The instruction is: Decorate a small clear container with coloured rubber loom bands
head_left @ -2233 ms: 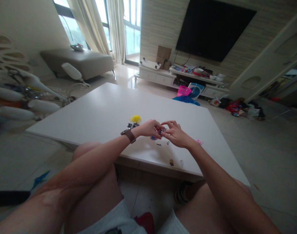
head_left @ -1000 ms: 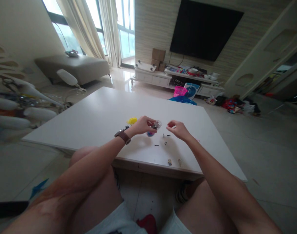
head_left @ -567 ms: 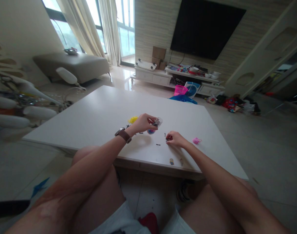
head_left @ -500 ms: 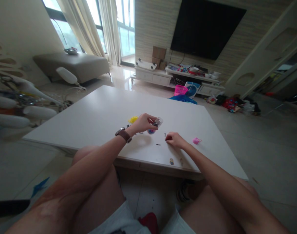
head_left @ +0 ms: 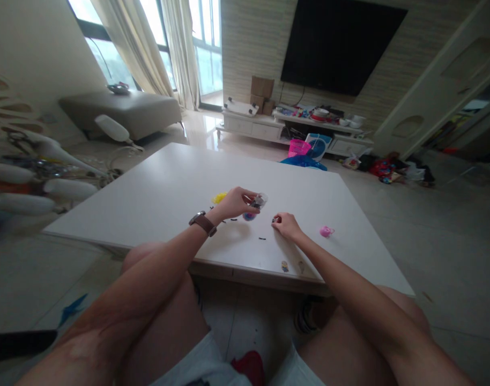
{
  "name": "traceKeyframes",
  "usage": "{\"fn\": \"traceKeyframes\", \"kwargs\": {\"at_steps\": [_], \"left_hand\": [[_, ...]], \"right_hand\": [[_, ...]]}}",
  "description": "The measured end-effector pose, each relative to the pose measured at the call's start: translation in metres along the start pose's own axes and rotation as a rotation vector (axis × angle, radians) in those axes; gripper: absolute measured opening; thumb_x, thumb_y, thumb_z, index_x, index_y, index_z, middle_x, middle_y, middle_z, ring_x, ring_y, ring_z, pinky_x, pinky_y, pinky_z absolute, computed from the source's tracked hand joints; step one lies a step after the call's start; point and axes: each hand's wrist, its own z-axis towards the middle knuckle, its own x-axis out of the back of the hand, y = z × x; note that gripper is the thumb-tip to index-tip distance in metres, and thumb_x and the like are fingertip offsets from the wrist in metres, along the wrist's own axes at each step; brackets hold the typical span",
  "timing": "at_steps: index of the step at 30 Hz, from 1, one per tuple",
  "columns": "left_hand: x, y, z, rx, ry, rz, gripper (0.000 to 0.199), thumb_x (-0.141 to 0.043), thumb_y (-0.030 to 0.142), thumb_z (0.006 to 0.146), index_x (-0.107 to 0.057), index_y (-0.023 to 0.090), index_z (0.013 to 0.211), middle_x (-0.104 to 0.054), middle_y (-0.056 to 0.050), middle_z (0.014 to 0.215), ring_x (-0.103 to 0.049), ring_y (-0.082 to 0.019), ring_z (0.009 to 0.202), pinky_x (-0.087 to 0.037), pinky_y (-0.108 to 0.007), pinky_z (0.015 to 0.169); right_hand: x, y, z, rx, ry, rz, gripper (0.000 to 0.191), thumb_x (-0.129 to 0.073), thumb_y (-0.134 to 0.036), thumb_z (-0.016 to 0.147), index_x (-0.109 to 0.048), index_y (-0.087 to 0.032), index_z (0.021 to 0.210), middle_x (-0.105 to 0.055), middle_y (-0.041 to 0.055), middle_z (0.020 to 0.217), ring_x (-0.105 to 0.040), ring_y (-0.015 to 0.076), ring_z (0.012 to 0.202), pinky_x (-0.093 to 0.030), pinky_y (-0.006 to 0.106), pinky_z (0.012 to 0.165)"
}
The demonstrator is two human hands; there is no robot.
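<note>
My left hand (head_left: 239,202), with a brown watch at the wrist, is closed around a small clear container (head_left: 261,200) above the white table (head_left: 180,171). Something pink and blue (head_left: 249,216) shows just under those fingers. To the right, my right hand (head_left: 285,225) pinches a tiny dark piece (head_left: 274,220) at the table surface. A short black strip (head_left: 262,238) lies between the hands, nearer the front edge. Behind my left hand is a yellow bundle (head_left: 220,198), with small black pieces beside it. A pink item (head_left: 326,231) rests right of my right hand.
Near the front edge lie a small yellowish figure (head_left: 284,266) and a pale flat piece (head_left: 301,266). My knees are against the table front. Beyond the table stand a pink basket (head_left: 298,148) and a low white cabinet (head_left: 251,126). A lamp-like object with white arms (head_left: 70,188) is at left.
My right hand has shifted slightly away from me, to where a small dark piece lay, and its fingers are now on it. My left hand has stayed nearly still with the container.
</note>
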Motion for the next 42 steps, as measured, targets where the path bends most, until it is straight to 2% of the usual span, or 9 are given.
{"fn": "traceKeyframes", "kwargs": {"at_steps": [7, 15, 18, 23, 26, 30, 36, 39, 42], "left_hand": [[0.0, 0.001, -0.001, 0.002, -0.011, -0.022, 0.053, -0.083, 0.022, 0.061, -0.077, 0.015, 0.113, -0.077, -0.008, 0.085, -0.072, -0.02, 0.079, -0.054, -0.025, 0.065], [0.0, 0.001, -0.001, 0.01, -0.002, -0.013, 0.054, -0.084, 0.025, 0.06, -0.077, 0.014, 0.112, -0.077, -0.008, 0.085, -0.072, -0.022, 0.08, -0.054, -0.026, 0.065], [0.0, 0.0, 0.0, 0.005, 0.0, -0.004, 0.054, -0.085, 0.026, 0.059, -0.077, 0.014, 0.112, -0.077, -0.008, 0.086, -0.072, -0.022, 0.08, -0.055, -0.027, 0.066], [0.0, -0.001, -0.001, -0.014, -0.014, 0.095, 0.054, -0.084, 0.027, 0.06, -0.077, 0.016, 0.113, -0.077, -0.007, 0.088, -0.071, -0.021, 0.081, -0.054, -0.028, 0.07], [0.0, -0.001, -0.002, -0.038, -0.034, 0.173, 0.052, -0.082, 0.026, 0.062, -0.078, 0.018, 0.113, -0.077, -0.006, 0.087, -0.07, -0.02, 0.081, -0.052, -0.027, 0.073], [0.001, -0.002, -0.001, -0.07, -0.046, 0.244, 0.051, -0.082, 0.027, 0.062, -0.078, 0.019, 0.113, -0.076, -0.005, 0.086, -0.069, -0.019, 0.078, -0.051, -0.026, 0.073], [-0.002, -0.003, -0.002, -0.078, -0.099, 0.292, 0.049, -0.08, 0.026, 0.063, -0.079, 0.02, 0.112, -0.075, -0.004, 0.083, -0.067, -0.018, 0.075, -0.048, -0.024, 0.069], [-0.006, -0.003, -0.003, -0.1, -0.133, 0.33, 0.047, -0.079, 0.026, 0.064, -0.079, 0.022, 0.111, -0.075, -0.003, 0.083, -0.066, -0.017, 0.075, -0.047, -0.024, 0.067], [-0.01, -0.003, -0.004, -0.134, -0.178, 0.356, 0.042, -0.079, 0.026, 0.065, -0.08, 0.022, 0.107, -0.075, -0.002, 0.08, -0.065, -0.017, 0.073, -0.044, -0.023, 0.067]], "right_hand": [[-0.004, -0.004, 0.003, 0.061, -0.071, 0.009, 0.009, -0.067, -0.01, 0.082, -0.075, -0.014, 0.084, -0.073, 0.0077, 0.087, -0.065, 0.0164, 0.081, -0.047, 0.026, 0.078], [-0.01, -0.029, -0.028, 0.351, -0.251, 0.181, 0.007, -0.074, -0.01, 0.076, -0.075, -0.015, 0.079, -0.064, 0.0037, 0.09, -0.061, 0.0128, 0.077, -0.047, 0.022, 0.072], [-0.015, -0.031, -0.04, 0.396, -0.256, 0.104, 0.015, -0.067, -0.004, 0.077, -0.074, -0.017, 0.08, -0.065, 0.0024, 0.084, -0.06, 0.0138, 0.076, -0.045, 0.023, 0.073], [-0.021, -0.037, -0.05, 0.452, -0.197, -0.173, 0.018, -0.054, -0.007, 0.087, -0.07, -0.015, 0.09, -0.068, 0.0091, 0.09, -0.06, 0.0193, 0.085, -0.041, 0.027, 0.075], [-0.022, -0.041, -0.046, 0.441, -0.19, -0.229, 0.02, -0.05, -0.003, 0.085, -0.067, -0.013, 0.092, -0.068, 0.0113, 0.09, -0.059, 0.0203, 0.086, -0.04, 0.028, 0.076], [-0.007, -0.042, -0.031, 0.393, -0.136, -0.011, 0.019, -0.05, -0.001, 0.081, -0.063, -0.014, 0.088, -0.068, 0.0082, 0.088, -0.058, 0.0179, 0.08, -0.043, 0.028, 0.074], [0.047, -0.047, -0.025, 0.378, 0.151, 0.506, 0.006, -0.065, -0.017, 0.081, -0.061, -0.019, 0.085, -0.065, -0.0008, 0.073, -0.059, 0.0147, 0.067, -0.047, 0.028, 0.066], [0.06, -0.052, -0.032, 0.424, 0.239, 0.543, 0.011, -0.071, -0.026, 0.081, -0.063, -0.02, 0.078, -0.067, 0.0006, 0.073, -0.061, 0.0157, 0.067, -0.049, 0.029, 0.065], [0.059, -0.055, -0.036, 0.48, 0.24, 0.483, 0.008, -0.071, -0.025, 0.082, -0.068, -0.019, 0.076, -0.069, 0.0019, 0.073, -0.064, 0.0168, 0.068, -0.049, 0.029, 0.065]]}}
